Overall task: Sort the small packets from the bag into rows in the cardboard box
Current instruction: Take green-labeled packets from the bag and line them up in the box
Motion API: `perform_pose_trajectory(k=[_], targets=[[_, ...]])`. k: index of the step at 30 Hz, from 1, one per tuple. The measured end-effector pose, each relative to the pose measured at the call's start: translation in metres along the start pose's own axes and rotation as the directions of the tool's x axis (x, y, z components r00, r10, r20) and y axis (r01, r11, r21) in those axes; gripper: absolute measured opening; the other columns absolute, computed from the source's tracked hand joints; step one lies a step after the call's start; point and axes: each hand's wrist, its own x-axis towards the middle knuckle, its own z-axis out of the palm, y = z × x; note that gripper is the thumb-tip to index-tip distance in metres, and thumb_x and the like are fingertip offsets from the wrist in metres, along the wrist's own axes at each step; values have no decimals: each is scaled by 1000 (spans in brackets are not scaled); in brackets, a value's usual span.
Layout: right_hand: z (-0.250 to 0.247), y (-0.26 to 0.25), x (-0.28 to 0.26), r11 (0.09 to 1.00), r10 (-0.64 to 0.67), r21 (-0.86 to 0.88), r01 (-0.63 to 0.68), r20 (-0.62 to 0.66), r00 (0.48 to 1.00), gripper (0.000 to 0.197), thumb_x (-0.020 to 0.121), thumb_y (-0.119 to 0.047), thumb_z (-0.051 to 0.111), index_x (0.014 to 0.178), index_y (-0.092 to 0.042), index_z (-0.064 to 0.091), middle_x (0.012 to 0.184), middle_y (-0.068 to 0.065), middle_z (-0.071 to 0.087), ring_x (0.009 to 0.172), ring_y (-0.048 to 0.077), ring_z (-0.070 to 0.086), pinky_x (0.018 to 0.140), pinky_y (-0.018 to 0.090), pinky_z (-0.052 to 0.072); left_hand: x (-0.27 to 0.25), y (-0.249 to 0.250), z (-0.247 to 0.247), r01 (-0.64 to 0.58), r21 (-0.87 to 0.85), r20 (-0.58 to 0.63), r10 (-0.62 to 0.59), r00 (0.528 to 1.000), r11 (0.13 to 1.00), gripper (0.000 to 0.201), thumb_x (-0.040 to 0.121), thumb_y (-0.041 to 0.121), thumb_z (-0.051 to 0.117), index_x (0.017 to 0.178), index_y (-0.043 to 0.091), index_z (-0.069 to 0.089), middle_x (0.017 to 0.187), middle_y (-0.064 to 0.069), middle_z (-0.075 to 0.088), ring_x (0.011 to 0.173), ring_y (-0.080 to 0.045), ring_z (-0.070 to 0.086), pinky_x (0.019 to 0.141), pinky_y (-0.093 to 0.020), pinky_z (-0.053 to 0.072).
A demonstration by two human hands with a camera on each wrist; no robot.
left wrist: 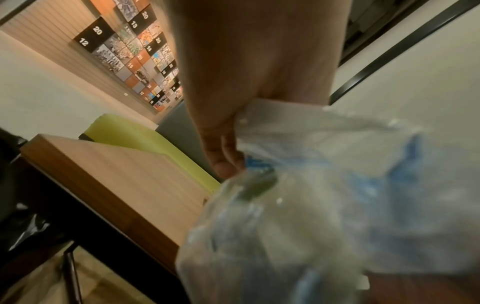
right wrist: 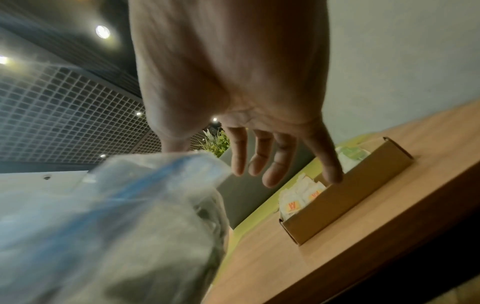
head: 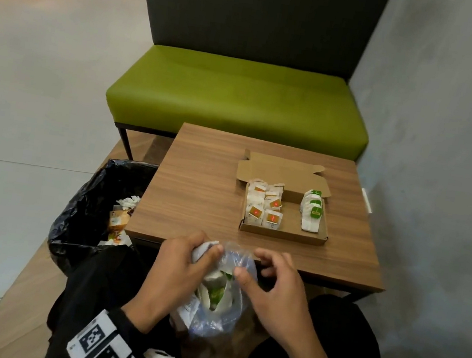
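A clear plastic bag (head: 218,299) with blue print rests in my lap, with white packets and green labels showing inside. My left hand (head: 202,255) grips its left rim, and a white packet (left wrist: 280,112) is pressed under the fingers. My right hand (head: 250,263) hovers at the bag's right rim with only the thumb touching the plastic. Its fingers (right wrist: 275,170) are loose and hold nothing. On the table, the open cardboard box (head: 281,234) has two rows of red-labelled packets (head: 264,209) on its left. One row of green-labelled packets (head: 312,210) lies on its right.
The wooden table (head: 204,180) is bare left of the box. A bin lined with a black bag (head: 86,211) holding wrappers stands at the table's left. A green bench (head: 240,99) sits behind the table, and a grey wall (head: 443,179) runs along the right.
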Motion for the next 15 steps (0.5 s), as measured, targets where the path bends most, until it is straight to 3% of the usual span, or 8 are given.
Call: perform_pose_trajectory(k=[4,7,8,10,12,15], targets=[[3,-8,-10,998,52,-19,-53,-48,997,41,68,-60,75,101,-38,65,88,-15,67,78,3,65,70,27,59,-4,5,7,96,-95,-152,-110,982,991,32,95,27,62,66,16,53,54,13,54,50,0,49,48,-13,39],[11,-2,-8,998,20,-64,-24,-69,997,13,85,-44,68,95,-35,70,83,-17,71,73,-1,67,70,32,60,-6,2,12,144,-223,-167,-184,969,964,35,96,25,61,67,7,51,56,9,50,52,-1,44,50,-16,40],[11,1,-6,999,5,-43,-9,-94,996,8,91,-35,65,91,-30,71,80,-14,72,73,0,67,72,34,59,-6,2,13,168,-284,-141,-215,966,944,36,96,26,59,68,5,51,58,7,49,54,-5,45,53,-23,41],[11,6,-4,995,17,98,-7,-101,995,20,98,-20,58,84,-20,72,77,-5,74,73,6,69,75,35,58,-9,-1,15,232,-421,-73,-288,955,877,37,98,27,56,67,6,54,62,-3,52,60,-17,49,61,-38,46],[9,5,-3,943,110,317,-100,-12,994,27,101,-13,52,84,-10,72,80,5,76,77,19,72,77,34,56,-10,-5,16,315,-547,21,-363,932,776,37,99,27,53,74,1,62,71,-18,62,68,-28,57,71,-50,52],[4,3,-4,812,208,524,-256,150,967,30,103,-13,48,87,-5,71,86,15,76,80,24,69,77,32,55,-9,-12,11,472,-577,220,-429,876,667,39,101,23,50,88,-9,69,88,-32,69,77,-34,66,78,-42,53]])
